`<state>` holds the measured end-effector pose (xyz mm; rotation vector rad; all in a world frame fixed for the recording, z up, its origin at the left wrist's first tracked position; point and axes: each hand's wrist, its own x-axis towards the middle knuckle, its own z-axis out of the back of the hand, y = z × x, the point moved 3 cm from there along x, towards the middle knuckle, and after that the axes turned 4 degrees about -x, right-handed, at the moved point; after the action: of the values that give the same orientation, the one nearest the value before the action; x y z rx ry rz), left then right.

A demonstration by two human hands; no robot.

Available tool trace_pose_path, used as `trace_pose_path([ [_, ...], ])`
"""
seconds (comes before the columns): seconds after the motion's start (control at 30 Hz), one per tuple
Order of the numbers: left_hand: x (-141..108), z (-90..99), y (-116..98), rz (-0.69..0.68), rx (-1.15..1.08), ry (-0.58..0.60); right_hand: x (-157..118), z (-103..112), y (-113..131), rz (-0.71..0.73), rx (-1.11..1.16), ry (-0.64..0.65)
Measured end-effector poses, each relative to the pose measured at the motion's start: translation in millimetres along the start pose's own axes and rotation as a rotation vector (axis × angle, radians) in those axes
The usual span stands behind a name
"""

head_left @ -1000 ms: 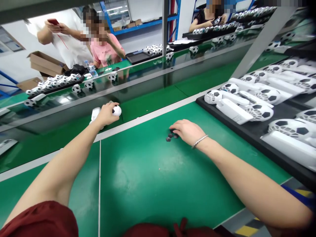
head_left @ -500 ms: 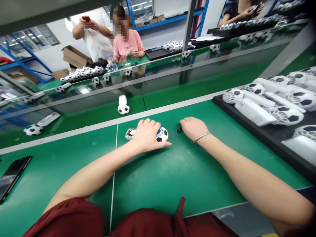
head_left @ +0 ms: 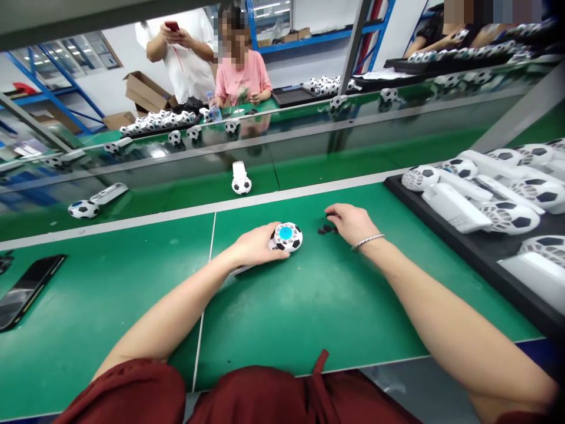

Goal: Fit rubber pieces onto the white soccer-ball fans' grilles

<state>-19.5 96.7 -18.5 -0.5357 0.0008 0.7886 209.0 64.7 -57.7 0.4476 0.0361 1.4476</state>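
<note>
My left hand is wrapped round a white handheld fan whose round head has a black-and-white football pattern and a blue centre. The head faces up past my fingers and thumb, while most of the handle is hidden under my palm. To the right, my right hand pinches a small black piece between thumb and fingertips. Just below those fingertips several small black pieces lie on the green table. Their exact shape is too small to make out.
A black tray full of similar fans stands at the right. Beyond the table's pale edge, a green conveyor belt carries a fan and another fan. A phone lies at the left. Co-workers are across the belt.
My left hand has gripped and tilted the fan, so its blue centre faces up. My right hand has lifted slightly with a small black piece, uncovering more pieces. The view has shifted a little.
</note>
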Motion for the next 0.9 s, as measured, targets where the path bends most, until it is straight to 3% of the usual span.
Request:
trace_pose_path([
  [0.07,0,2.7,-1,0.02,0.0,0.037,-2,4,1,-0.011,0.122,-0.061],
  [0.1,0,5.0,-1,0.041,0.05,-0.003,-3,6,3,-0.004,0.156,-0.088],
  [0.23,-1,10.6,-11,0.037,0.317,-0.288,-6,12,9,0.04,0.239,-0.149],
  [0.37,-2,6.3,-17,-0.048,0.189,-0.138,-10,13,14,-0.023,0.393,-0.091],
  [0.5,-4,1.2,-16,-0.03,0.04,0.059,-14,12,21,-0.047,0.673,0.021],
  [0.7,-2,-7.4,-11,0.014,-0.001,-0.165,-25,14,44,0.264,0.712,0.043],
  [0.9,1,-10.0,-8,-0.011,-0.038,-0.164,-35,6,60,0.412,0.566,0.013],
])
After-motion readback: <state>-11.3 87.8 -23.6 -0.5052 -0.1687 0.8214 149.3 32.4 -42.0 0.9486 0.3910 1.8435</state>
